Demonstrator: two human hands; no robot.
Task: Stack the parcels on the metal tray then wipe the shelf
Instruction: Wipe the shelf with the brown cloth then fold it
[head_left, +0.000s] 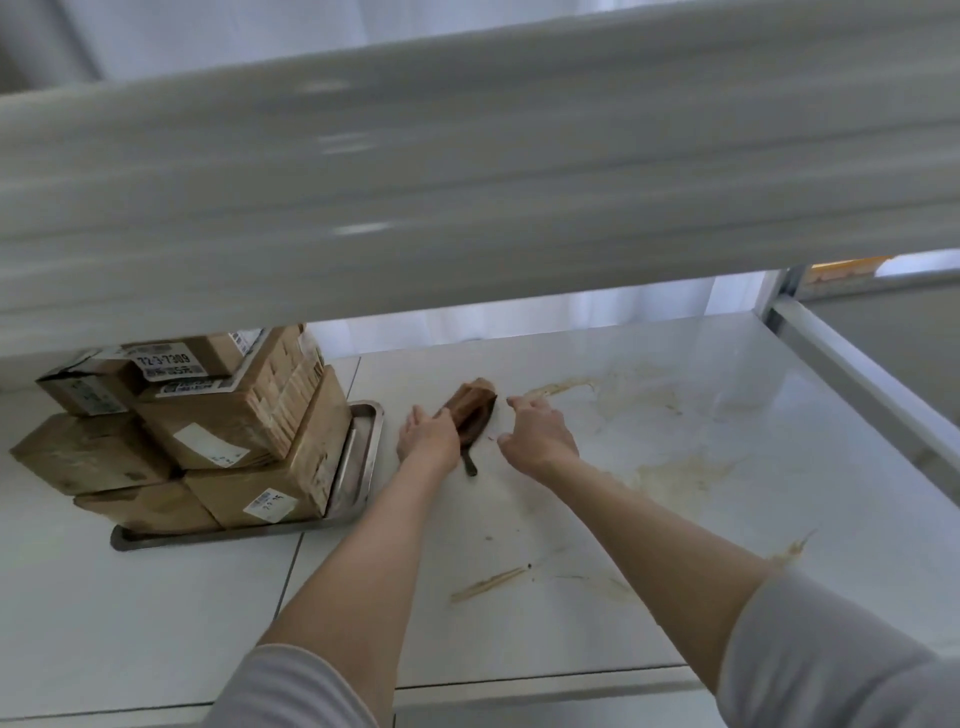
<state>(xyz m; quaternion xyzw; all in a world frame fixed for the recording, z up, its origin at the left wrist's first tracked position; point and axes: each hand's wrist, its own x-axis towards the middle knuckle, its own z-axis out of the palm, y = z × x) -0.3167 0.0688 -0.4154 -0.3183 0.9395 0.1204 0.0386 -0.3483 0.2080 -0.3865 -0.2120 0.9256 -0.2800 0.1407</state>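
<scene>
Left fingers are straight and together, laid along the 9 o'clock side of a brown object. The right index and thumb are apart, with their tips at its 3 o'clock side; contact is not discernible.

Nearest the viewer, two grey sleeves enter at 6 and 4 o'clock, and bare forearms run up toward the centre. The white shelf bears tan smears at 5 o'clock of the hands, with broader ones from 3 to 1 o'clock.

The left hand and right hand sit mid-frame, either side of the object. A dark narrow strip juts from its 6 o'clock end and lies on the shelf. What kind of object it is cannot be told.

At 9 o'clock of the hands, the tray rests on the shelf, near the left hand yet apart from it. The parcels, brown boxes with white labels, are stacked on the tray in three visible tiers.

Beyond, at 12 o'clock, stands a pale wall. A blurred upper shelf edge spans the top half of the frame and hides the top of the stack.
</scene>
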